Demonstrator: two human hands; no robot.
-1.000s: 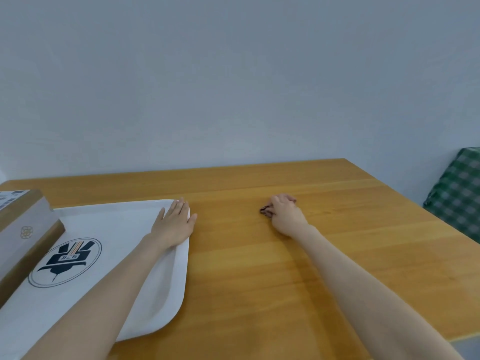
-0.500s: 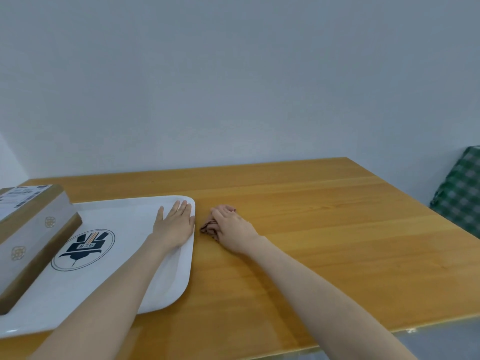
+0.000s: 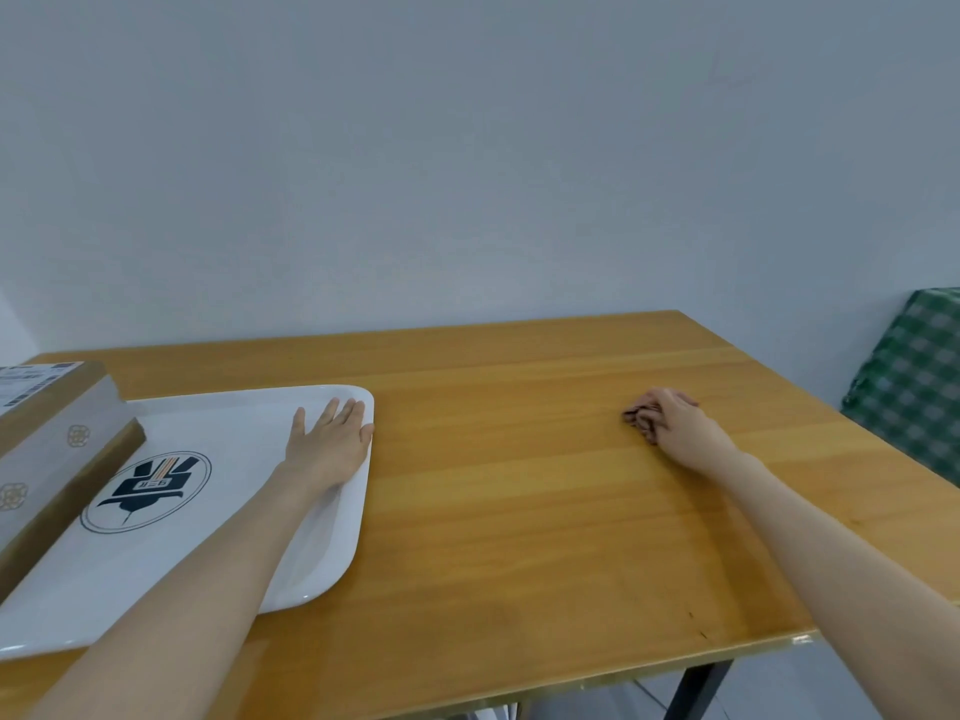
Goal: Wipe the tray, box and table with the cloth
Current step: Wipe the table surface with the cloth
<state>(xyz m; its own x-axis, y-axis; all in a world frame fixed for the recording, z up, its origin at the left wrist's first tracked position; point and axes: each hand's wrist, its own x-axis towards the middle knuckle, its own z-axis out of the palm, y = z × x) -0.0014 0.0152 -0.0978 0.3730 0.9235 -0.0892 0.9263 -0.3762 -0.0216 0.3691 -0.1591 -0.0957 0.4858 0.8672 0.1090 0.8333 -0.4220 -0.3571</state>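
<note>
A white rectangular plastic tray (image 3: 218, 511) with a dark round emblem is seen on the left part of the light wooden table (image 3: 519, 511). The left hand (image 3: 328, 445) is laid flat, fingers spread, on the tray's far right corner, nothing being held. A brown and grey cardboard box (image 3: 47, 449) rests on the tray's left side. Well to the right of the tray, a small dark crumpled cloth (image 3: 640, 421) is pressed onto the table by the right hand (image 3: 680, 428), whose fingers are curled around it. A green checked fabric (image 3: 914, 387) is seen far right of the tray, beyond the table's edge.
</note>
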